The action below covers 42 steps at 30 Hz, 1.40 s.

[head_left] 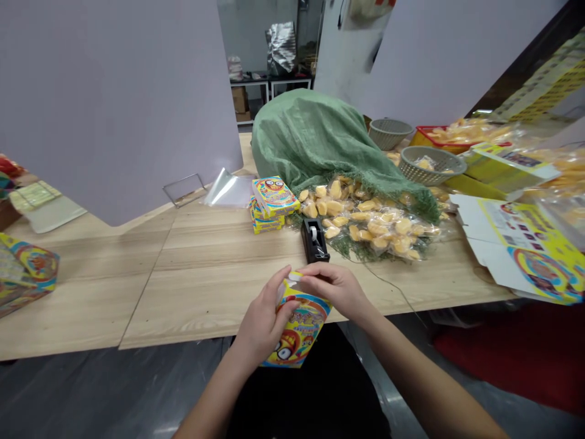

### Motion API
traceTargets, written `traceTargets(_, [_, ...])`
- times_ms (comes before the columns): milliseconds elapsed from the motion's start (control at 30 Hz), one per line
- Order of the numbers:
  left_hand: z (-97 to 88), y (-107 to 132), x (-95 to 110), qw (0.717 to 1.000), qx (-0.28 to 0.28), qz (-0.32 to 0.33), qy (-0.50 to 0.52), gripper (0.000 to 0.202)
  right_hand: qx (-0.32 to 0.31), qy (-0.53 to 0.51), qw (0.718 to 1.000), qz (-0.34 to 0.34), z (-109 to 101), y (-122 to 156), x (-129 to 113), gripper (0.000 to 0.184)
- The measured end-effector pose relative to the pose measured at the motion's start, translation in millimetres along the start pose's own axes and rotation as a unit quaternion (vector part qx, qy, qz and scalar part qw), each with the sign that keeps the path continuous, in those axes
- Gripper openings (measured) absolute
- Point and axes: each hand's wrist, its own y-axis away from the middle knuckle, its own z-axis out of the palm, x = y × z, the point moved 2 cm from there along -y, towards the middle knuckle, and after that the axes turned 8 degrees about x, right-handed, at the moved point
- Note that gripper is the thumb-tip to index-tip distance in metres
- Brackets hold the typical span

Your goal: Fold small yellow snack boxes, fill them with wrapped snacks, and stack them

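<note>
A small colourful yellow box [298,332] is held over the near edge of the wooden table [205,280]. My left hand [264,322] is wrapped round its left side. My right hand [336,286] rests on its top with the fingers pinched at the upper flap. Just beyond the hands stands a black tape dispenser [314,239]. Behind it lies a heap of small wrapped yellow snacks [370,219].
A stack of matching boxes [270,204] sits beside a green cloth sack [315,140]. Grey baskets [429,164], flat unfolded cartons [525,244] and a red tray [450,139] fill the right side. Another colourful box [27,268] lies far left. Clear film [228,190] lies near the panel.
</note>
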Motion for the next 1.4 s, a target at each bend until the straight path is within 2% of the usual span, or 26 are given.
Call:
traceTargets(133, [-0.3,1.3,0.7,0.999,0.02,-0.02,0.035,0.046,-0.002,0.009,0.995,-0.094,2.6,4.0,-2.2,0.013])
traceTargets(300, [-1.1,-0.8,1.8,0.997,0.006,-0.02,0.072,0.034,-0.014,0.033,0.993,-0.112,2.9,8.8,-6.3,0.016])
traceTargets(400, [-3.6,-2.6,0.2,0.997,0.026,-0.013,0.071,0.026,-0.048,0.057,0.99,-0.122,2.0,13.2,-9.6,0.024])
traceTargets(533, [-7.5,-5.7,-6.3,0.994,0.1,-0.002,0.051,0.024,0.034,0.043,0.995,-0.087,-0.6,20.6,-4.0,0.038])
traceTargets(600, [-7.3,-6.2,-9.8,0.991,0.125,0.01,0.044,0.023,0.064,0.028,0.993,-0.095,0.7,23.7,1.0,0.033])
traceTargets(733, [-3.7,-3.5,-15.1,0.989,0.145,0.002,0.036,0.02,0.053,0.024,0.989,-0.135,3.5,25.9,6.2,0.02])
traceTargets(800, [-2.5,-2.1,-17.0,0.99,0.136,-0.021,0.043,0.02,0.021,-0.025,0.996,-0.087,1.9,24.6,7.3,0.018])
traceTargets(867, [-2.4,-2.1,-17.7,0.992,0.122,-0.019,0.041,0.021,0.002,-0.087,0.996,-0.006,-1.6,22.0,8.2,0.019])
traceTargets(967, [-2.9,-4.3,-17.2,0.994,0.103,0.03,0.009,0.023,0.016,-0.117,0.989,0.091,-6.5,16.4,9.6,0.017])
traceTargets(1033, [-2.7,-5.6,-17.0,0.994,0.098,0.05,-0.009,0.026,0.029,-0.105,0.987,0.118,-6.5,13.5,10.3,0.016])
traceTargets(1100, [-2.4,-5.6,-16.8,0.993,0.106,0.043,-0.011,0.03,0.038,-0.08,0.991,0.097,-4.0,13.0,9.5,0.015])
traceTargets(1200, [-2.5,-3.1,-15.9,0.991,0.13,0.006,0.012,0.03,0.053,-0.002,0.998,-0.018,-0.2,17.8,4.9,0.015])
traceTargets(1267, [-2.8,-0.8,-14.6,0.989,0.142,-0.009,0.028,0.026,0.04,0.043,0.994,-0.089,0.9,23.1,2.6,0.018])
traceTargets(1333, [-2.9,0.7,-13.7,0.988,0.153,-0.005,0.029,0.023,0.023,0.061,0.99,-0.127,0.4,27.4,3.3,0.02])
traceTargets(1400, [-2.1,1.1,-14.3,0.986,0.168,0.009,0.022,0.021,0.024,0.075,0.987,-0.138,-0.3,29.9,7.0,0.024])
